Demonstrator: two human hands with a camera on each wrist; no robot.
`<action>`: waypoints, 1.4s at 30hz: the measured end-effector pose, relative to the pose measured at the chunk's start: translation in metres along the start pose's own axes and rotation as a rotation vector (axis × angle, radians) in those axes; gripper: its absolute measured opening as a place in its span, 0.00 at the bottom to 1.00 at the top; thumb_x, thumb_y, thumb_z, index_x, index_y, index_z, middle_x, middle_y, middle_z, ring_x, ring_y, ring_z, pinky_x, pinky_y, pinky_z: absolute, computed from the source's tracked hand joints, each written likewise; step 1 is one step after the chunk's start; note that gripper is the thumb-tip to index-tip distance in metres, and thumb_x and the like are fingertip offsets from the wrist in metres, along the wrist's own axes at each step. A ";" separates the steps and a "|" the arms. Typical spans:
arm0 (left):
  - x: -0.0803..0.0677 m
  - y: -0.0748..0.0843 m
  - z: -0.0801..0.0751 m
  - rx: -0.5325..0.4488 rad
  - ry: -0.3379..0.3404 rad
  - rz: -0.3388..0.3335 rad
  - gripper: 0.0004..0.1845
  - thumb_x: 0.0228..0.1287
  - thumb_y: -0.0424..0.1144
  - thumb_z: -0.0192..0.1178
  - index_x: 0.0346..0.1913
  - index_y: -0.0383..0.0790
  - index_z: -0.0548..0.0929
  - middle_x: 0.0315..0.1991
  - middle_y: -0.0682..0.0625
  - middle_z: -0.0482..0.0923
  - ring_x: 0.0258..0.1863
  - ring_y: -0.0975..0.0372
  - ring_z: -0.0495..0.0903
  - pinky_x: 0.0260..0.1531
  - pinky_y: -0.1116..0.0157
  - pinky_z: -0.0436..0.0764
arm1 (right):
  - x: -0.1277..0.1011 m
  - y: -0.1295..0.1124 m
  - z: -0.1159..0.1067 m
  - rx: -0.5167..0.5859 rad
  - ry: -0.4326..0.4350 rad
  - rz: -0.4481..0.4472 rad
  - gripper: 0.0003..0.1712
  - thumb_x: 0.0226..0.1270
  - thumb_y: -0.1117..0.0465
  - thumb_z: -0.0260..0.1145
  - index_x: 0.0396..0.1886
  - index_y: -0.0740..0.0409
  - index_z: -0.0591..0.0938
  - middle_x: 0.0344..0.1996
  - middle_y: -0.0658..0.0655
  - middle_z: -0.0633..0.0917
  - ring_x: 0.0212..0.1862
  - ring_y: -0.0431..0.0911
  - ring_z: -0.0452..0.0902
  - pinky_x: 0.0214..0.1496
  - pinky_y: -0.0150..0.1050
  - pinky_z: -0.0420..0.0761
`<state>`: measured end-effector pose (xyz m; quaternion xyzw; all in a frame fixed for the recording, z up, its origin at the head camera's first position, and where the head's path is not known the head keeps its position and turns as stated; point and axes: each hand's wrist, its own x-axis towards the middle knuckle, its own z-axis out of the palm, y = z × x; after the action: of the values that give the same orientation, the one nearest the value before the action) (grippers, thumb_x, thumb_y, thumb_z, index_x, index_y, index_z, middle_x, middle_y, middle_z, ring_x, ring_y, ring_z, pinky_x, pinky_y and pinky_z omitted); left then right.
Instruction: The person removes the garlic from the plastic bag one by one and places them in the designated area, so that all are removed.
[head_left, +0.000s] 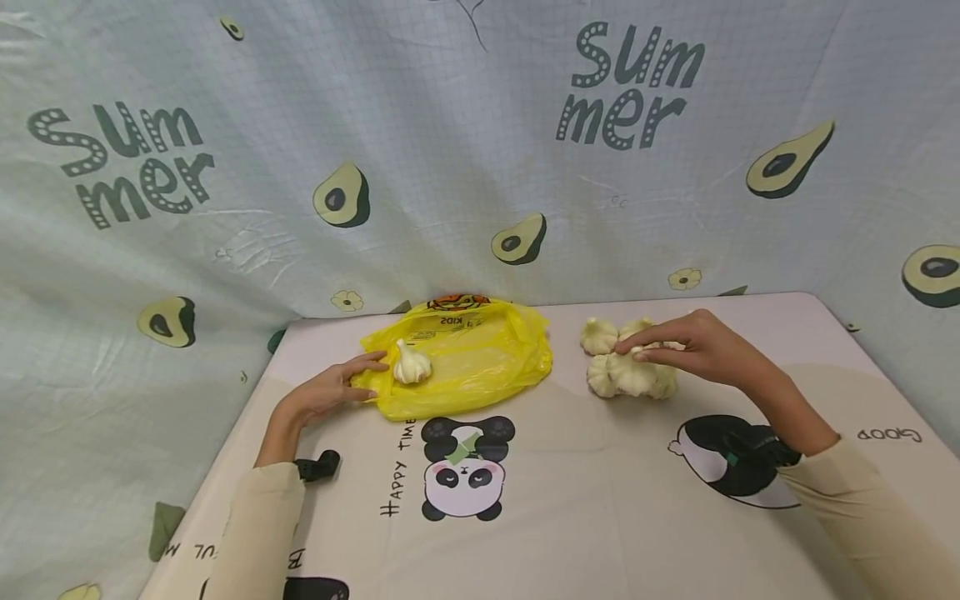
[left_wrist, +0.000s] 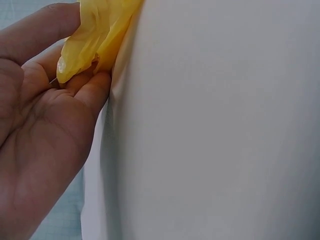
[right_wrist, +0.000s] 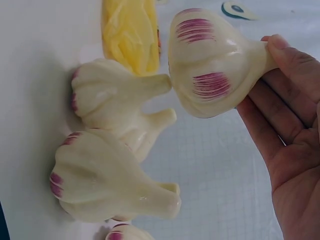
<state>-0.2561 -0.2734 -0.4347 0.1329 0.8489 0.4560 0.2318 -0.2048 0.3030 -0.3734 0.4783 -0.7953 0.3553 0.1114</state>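
Your right hand [head_left: 693,343] pinches a glossy cream garlic bulb with purple streaks [right_wrist: 215,62] by its stem, fingers [right_wrist: 290,55] curled on it, above the cluster of matching bulbs [head_left: 630,375] on the right of the table [head_left: 600,500]. Your left hand [head_left: 330,392] pinches the near left edge of the crinkled yellow plastic bag [head_left: 465,358], where one white bulb [head_left: 412,364] lies.
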 end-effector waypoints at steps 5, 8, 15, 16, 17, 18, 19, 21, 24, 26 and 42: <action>-0.001 -0.001 0.000 -0.008 -0.003 0.003 0.30 0.66 0.31 0.65 0.71 0.33 0.73 0.82 0.44 0.48 0.81 0.42 0.33 0.75 0.36 0.37 | -0.001 0.000 -0.002 -0.009 0.006 -0.012 0.25 0.56 0.78 0.72 0.50 0.52 0.90 0.46 0.46 0.91 0.28 0.30 0.69 0.25 0.26 0.67; -0.001 -0.001 -0.001 -0.013 -0.003 0.004 0.30 0.66 0.31 0.65 0.71 0.33 0.73 0.82 0.44 0.48 0.81 0.43 0.33 0.75 0.37 0.37 | -0.001 0.000 -0.003 -0.038 0.010 -0.015 0.25 0.55 0.78 0.73 0.50 0.51 0.90 0.46 0.44 0.90 0.35 0.29 0.78 0.33 0.23 0.72; 0.000 -0.002 0.000 -0.015 -0.003 0.014 0.30 0.66 0.31 0.65 0.70 0.33 0.73 0.82 0.44 0.48 0.81 0.42 0.33 0.75 0.36 0.37 | -0.004 -0.002 -0.006 -0.071 0.024 -0.008 0.26 0.53 0.78 0.73 0.50 0.52 0.90 0.45 0.45 0.91 0.51 0.28 0.82 0.48 0.20 0.77; 0.000 -0.002 0.000 -0.012 -0.002 0.015 0.30 0.66 0.31 0.65 0.70 0.33 0.73 0.82 0.44 0.48 0.81 0.42 0.33 0.75 0.37 0.36 | -0.005 -0.002 -0.006 -0.072 0.026 -0.006 0.26 0.53 0.78 0.73 0.50 0.52 0.90 0.45 0.45 0.91 0.51 0.28 0.82 0.47 0.20 0.77; 0.000 -0.002 -0.001 -0.009 -0.002 0.016 0.30 0.66 0.31 0.65 0.70 0.33 0.73 0.82 0.44 0.48 0.81 0.43 0.33 0.75 0.37 0.36 | -0.005 -0.003 -0.007 -0.071 0.030 -0.002 0.26 0.53 0.78 0.74 0.50 0.52 0.90 0.44 0.46 0.91 0.49 0.27 0.82 0.44 0.20 0.76; 0.000 -0.002 -0.001 -0.006 -0.001 0.016 0.30 0.66 0.31 0.64 0.70 0.33 0.73 0.82 0.45 0.48 0.81 0.43 0.33 0.75 0.37 0.36 | -0.006 -0.003 -0.007 -0.071 0.035 0.001 0.26 0.52 0.79 0.74 0.49 0.53 0.90 0.44 0.47 0.91 0.46 0.26 0.81 0.41 0.20 0.75; 0.000 -0.002 -0.001 -0.002 -0.001 0.016 0.29 0.66 0.31 0.64 0.70 0.33 0.73 0.82 0.45 0.48 0.81 0.42 0.33 0.75 0.37 0.36 | -0.007 -0.004 -0.007 -0.069 0.039 0.006 0.26 0.52 0.79 0.74 0.49 0.53 0.90 0.44 0.47 0.91 0.44 0.27 0.81 0.39 0.21 0.74; 0.001 -0.002 -0.001 0.004 0.002 0.018 0.29 0.66 0.31 0.64 0.70 0.33 0.73 0.82 0.45 0.48 0.81 0.43 0.34 0.75 0.37 0.36 | -0.007 -0.004 -0.008 -0.069 0.045 0.017 0.26 0.53 0.79 0.73 0.49 0.52 0.90 0.44 0.47 0.91 0.38 0.28 0.78 0.34 0.23 0.71; 0.001 -0.003 -0.001 0.008 0.004 0.015 0.30 0.66 0.31 0.65 0.70 0.34 0.73 0.82 0.45 0.49 0.81 0.42 0.34 0.74 0.36 0.35 | -0.009 -0.004 -0.009 -0.072 0.044 0.028 0.25 0.54 0.78 0.73 0.49 0.52 0.90 0.43 0.47 0.91 0.37 0.30 0.77 0.32 0.26 0.70; 0.000 -0.004 0.000 0.006 0.003 0.013 0.30 0.66 0.32 0.65 0.70 0.34 0.73 0.82 0.45 0.48 0.81 0.42 0.34 0.74 0.36 0.35 | -0.010 -0.004 -0.010 -0.078 0.038 0.039 0.25 0.54 0.78 0.73 0.50 0.52 0.90 0.43 0.48 0.91 0.37 0.28 0.77 0.30 0.25 0.69; 0.000 -0.003 0.000 0.003 0.016 -0.001 0.30 0.65 0.31 0.65 0.70 0.35 0.74 0.82 0.46 0.49 0.81 0.43 0.34 0.75 0.36 0.35 | -0.025 -0.005 -0.018 -0.132 0.049 0.091 0.26 0.55 0.78 0.73 0.50 0.51 0.90 0.44 0.45 0.91 0.45 0.25 0.80 0.40 0.21 0.77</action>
<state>-0.2562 -0.2754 -0.4373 0.1293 0.8515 0.4558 0.2247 -0.1907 0.3310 -0.3712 0.4246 -0.8349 0.3183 0.1460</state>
